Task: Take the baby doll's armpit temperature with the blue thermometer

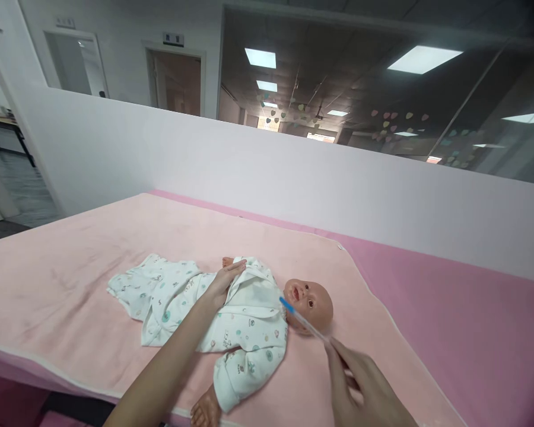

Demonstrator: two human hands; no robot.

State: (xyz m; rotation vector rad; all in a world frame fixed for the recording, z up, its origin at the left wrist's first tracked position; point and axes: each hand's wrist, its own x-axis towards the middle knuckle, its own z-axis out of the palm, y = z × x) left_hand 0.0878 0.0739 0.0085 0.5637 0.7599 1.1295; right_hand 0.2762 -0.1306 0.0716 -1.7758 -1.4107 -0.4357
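Note:
A baby doll (314, 299) lies on its back in a white printed outfit (249, 332), its head toward the right. My left hand (225, 284) rests on the chest of the outfit near the doll's far arm, fingers extended and flat against the cloth. Between the thumb and fingers of my right hand (360, 373) is a thin, pale stick with a blue tip (287, 305). Its blue end points left and appears over the neck area, beside the doll's chin. Whether it touches the doll I cannot tell.
A light pink sheet (93, 237) covers the table under the doll, with a darker pink surface (463, 296) showing at the right. Behind stands a white low wall (293, 172) with a glass pane (338, 77) above it.

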